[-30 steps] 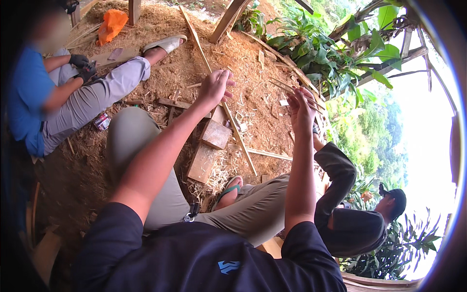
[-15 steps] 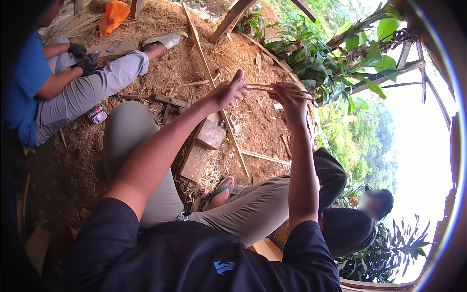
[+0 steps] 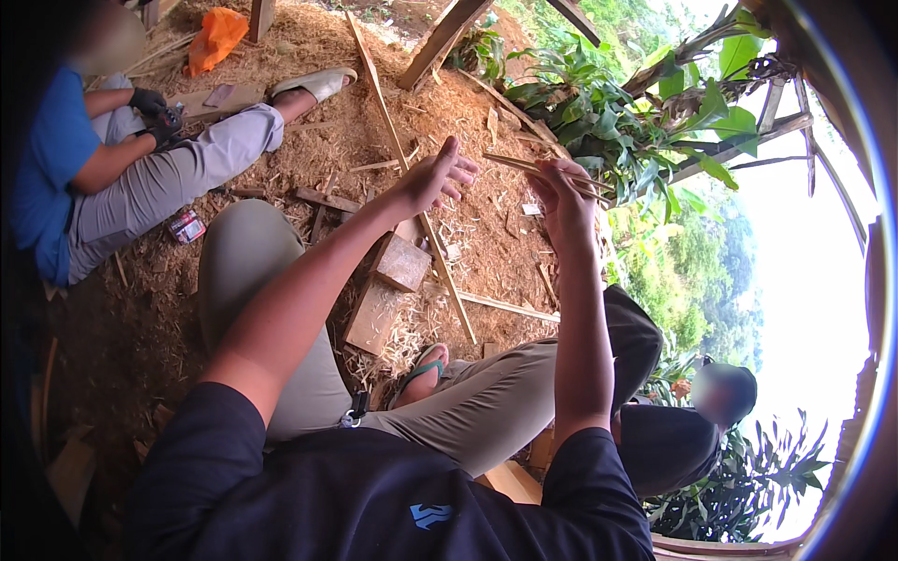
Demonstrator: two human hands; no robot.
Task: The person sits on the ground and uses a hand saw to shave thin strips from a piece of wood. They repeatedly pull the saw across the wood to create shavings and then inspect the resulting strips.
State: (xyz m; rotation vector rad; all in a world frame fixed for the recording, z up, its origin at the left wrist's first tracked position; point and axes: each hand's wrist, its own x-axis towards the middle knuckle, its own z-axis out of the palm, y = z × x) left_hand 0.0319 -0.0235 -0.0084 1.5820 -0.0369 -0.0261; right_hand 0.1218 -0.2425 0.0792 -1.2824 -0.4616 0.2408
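Open air surrounds both raised hands; below lie wood blocks (image 3: 402, 264), a long slat (image 3: 412, 178) and leafy branches (image 3: 599, 112).

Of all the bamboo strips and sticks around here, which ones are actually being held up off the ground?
The thin bamboo slivers pinched in the right hand, raised near the open left hand. The long bamboo strip and other pieces lie flat on the sawdust-covered ground.

The ground (image 3: 309, 103) is bare earth under a thick layer of sawdust and wood shavings. Two flat wooden blocks (image 3: 388, 290) lie near its middle, touching, with a long thin wooden strip (image 3: 412, 178) running past them. Short offcuts (image 3: 323, 199) lie scattered nearby. An orange cloth (image 3: 215, 37) sits toward the far edge, and a small red packet (image 3: 187, 225) lies to the left.
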